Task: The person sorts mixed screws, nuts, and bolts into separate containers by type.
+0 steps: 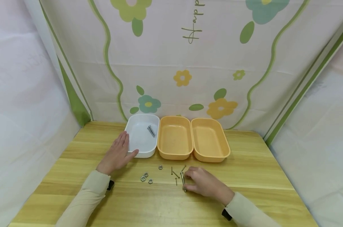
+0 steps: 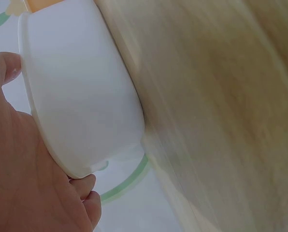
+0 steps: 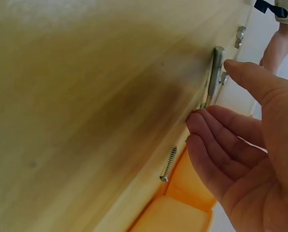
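Note:
My left hand (image 1: 116, 155) rests on the near left corner of a white tray (image 1: 142, 154), its fingers along the left rim and its thumb at the front rim. Silver bolts (image 1: 151, 131) lie inside that tray. On the table, my right hand (image 1: 204, 182) is at a long bolt (image 1: 183, 182), thumb by one end and fingertips by the other. In the right wrist view the bolt (image 3: 215, 72) lies between the spread thumb and fingers; firm contact cannot be made out. Several small screws (image 1: 175, 174) lie just left of this hand.
Two orange trays, a middle one (image 1: 175, 156) and a right one (image 1: 212, 159), stand beside the white tray in a row. Several hex nuts (image 1: 143, 178) lie on the wooden table (image 1: 165, 208) in front. A flowered cloth (image 1: 160, 82) hangs behind the trays.

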`<state>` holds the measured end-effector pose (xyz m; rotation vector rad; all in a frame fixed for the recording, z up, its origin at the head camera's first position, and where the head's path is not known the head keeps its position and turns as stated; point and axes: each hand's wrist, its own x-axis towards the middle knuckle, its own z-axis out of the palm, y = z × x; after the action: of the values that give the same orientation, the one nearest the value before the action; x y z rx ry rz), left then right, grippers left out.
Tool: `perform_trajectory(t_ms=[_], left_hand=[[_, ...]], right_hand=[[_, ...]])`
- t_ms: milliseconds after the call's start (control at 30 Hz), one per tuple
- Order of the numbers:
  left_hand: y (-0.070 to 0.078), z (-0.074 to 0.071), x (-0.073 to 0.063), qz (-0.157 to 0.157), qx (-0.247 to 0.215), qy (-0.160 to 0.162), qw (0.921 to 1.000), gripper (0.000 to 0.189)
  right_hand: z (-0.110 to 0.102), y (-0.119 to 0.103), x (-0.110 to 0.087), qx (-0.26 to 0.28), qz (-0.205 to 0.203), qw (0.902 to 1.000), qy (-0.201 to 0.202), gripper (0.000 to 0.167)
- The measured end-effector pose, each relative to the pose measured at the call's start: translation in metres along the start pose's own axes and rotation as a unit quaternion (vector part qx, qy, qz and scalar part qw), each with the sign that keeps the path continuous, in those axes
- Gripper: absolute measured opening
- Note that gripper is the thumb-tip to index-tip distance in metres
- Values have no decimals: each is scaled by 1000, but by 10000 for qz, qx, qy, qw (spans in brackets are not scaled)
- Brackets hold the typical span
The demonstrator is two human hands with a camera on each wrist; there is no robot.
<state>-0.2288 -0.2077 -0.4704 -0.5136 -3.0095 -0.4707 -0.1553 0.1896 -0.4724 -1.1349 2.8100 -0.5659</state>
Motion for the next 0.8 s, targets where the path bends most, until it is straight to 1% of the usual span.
perform_trajectory(t_ms=[167, 333, 500, 633, 700, 800], left_hand=[[0, 1, 1, -29, 28, -20, 10000, 95], [0, 1, 1, -16, 22, 1, 10000, 95], [0, 1, 1, 5, 10, 30, 10000, 95], [1, 0, 0, 6, 5, 50, 10000, 94], [1, 0, 0, 1, 6, 50, 10000, 94], [0, 0, 0, -8, -8, 45, 10000, 95]], right_hand=[[4, -2, 4, -197, 126, 9997, 84, 33], [7, -5, 8, -439, 329, 9984, 138, 26], [11, -5, 9, -254, 669, 9972, 225, 12], [11, -1, 6, -126, 844, 9959, 288, 10], [9, 1, 4, -140, 758, 9965, 319, 12], [3, 5, 0, -153, 417, 9983, 371, 14]])
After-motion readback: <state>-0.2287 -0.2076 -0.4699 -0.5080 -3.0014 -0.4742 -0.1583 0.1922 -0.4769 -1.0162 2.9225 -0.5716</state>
